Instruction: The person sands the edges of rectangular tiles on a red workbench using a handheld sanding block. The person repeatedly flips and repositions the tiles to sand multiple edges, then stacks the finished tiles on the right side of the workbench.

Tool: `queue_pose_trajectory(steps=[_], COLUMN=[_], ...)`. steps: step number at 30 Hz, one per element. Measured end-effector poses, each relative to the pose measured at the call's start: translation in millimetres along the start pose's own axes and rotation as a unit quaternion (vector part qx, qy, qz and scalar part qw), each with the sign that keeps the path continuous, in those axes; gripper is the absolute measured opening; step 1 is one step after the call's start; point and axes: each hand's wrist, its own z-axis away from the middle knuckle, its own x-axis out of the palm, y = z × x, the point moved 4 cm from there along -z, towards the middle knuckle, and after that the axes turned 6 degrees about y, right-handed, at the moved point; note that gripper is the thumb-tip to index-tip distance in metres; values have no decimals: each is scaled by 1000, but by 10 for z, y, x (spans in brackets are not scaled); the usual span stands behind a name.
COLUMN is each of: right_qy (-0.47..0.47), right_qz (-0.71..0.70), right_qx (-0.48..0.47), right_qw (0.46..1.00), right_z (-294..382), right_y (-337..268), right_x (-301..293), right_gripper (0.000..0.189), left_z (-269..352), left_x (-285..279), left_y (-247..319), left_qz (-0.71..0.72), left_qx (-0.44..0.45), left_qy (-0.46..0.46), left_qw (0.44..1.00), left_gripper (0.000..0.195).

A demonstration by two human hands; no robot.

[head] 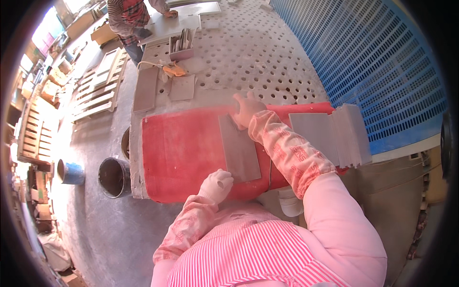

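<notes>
A flat grey rectangular panel [241, 158] lies lengthwise before me on a red cloth [183, 154] that covers the near end of the table. My left hand [216, 184], in a pale glove, is closed at the panel's near left corner. At the far end of the panel is my right hand [248, 107], fingers bent over its edge; whether something thin sits beneath the palm is hidden. To the right, more grey panels [313, 131] lie on the cloth beside a row of panels standing on edge [351, 134].
A blue slatted plastic barrier [373, 68] borders the perforated tabletop [244, 68] on the right. Farther off are a box of thin pieces [181, 53], an orange-handled tool [174, 70] and a person [131, 25] working. Buckets [114, 177] and wooden pallets [98, 86] stand left.
</notes>
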Motion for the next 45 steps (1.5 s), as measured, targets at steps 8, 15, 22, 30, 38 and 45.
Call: queue_pose_trajectory(steps=[8,15,22,30,38,45], right_qy=[-164,-108,-91,-61,-30,24], right_qz=[-437,-64,-22,-54,-118,-131], right_qx=[-99,-199,-230,-265,-256,-270], right_qw=[879,972,969,961,959,954], right_z=[616,0,93,199,187,185], right_y=[382,838,954,1112,1182,1194], right_x=[471,754,966,937,1050,1099], right_gripper=[58,64,68,67,56,47], left_z=[-1035,-856,-1862,-822,-1539,-1268], left_x=[-473,-464,-665,-396,-225,-118], left_y=[608,1291,509,1093,1205,1633], left_qz=[-96,-181,-220,-219,-231,-199], left_qx=[-297,-371,-406,-327,-310,-307], left_qy=[175,-28,25,7,41,9], left_qw=[934,910,887,919,921,931], left_gripper=[62,62,65,67,59,49])
